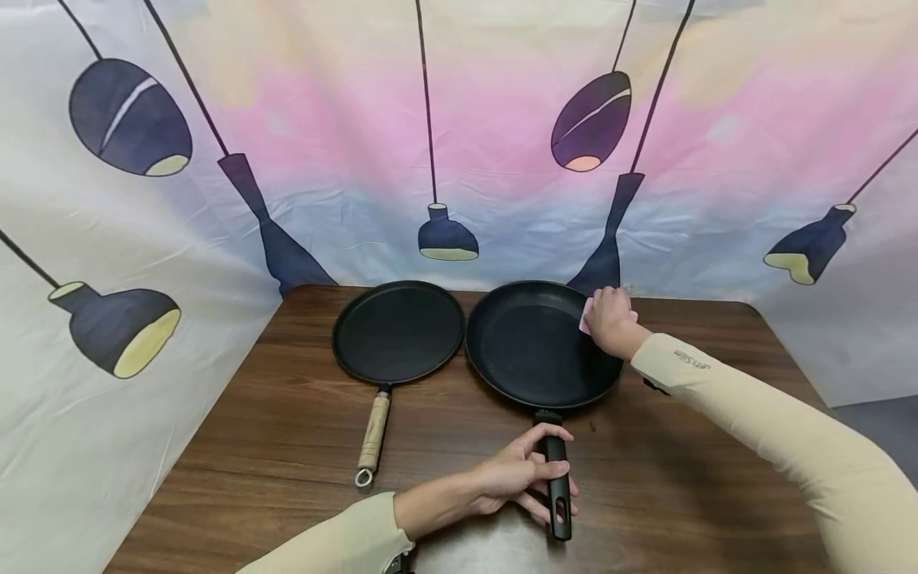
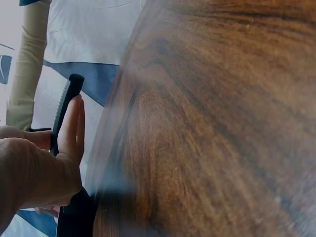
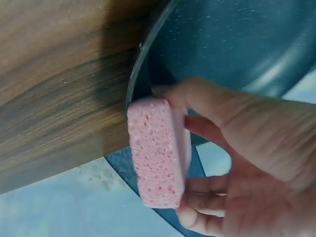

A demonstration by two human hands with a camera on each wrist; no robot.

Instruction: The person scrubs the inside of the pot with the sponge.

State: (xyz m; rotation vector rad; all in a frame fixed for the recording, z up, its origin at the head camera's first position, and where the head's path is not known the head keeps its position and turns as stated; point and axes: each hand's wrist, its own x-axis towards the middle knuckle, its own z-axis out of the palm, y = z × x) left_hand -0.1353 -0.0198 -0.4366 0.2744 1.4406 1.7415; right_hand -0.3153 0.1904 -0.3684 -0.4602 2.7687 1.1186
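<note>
A deep black frying pan (image 1: 534,343) lies on the table with its black handle (image 1: 558,502) toward the front. My left hand (image 1: 512,478) grips that handle, thumb on top and fingers around the far side and beneath. At the pan's right rim, my right hand (image 1: 613,323) holds a pink sponge (image 3: 155,153) between thumb and fingers. In the right wrist view the porous sponge sits against the rim, partly over the pan's edge. A flat black griddle pan (image 1: 398,331) with a wooden handle (image 1: 374,434) lies to the left.
The brown wooden table (image 1: 287,446) carries both pans, whose rims nearly meet. Behind its back edge hangs a pastel cloth (image 1: 344,143) printed with dark lamps. A metal hanging ring (image 1: 363,477) ends the griddle pan's handle.
</note>
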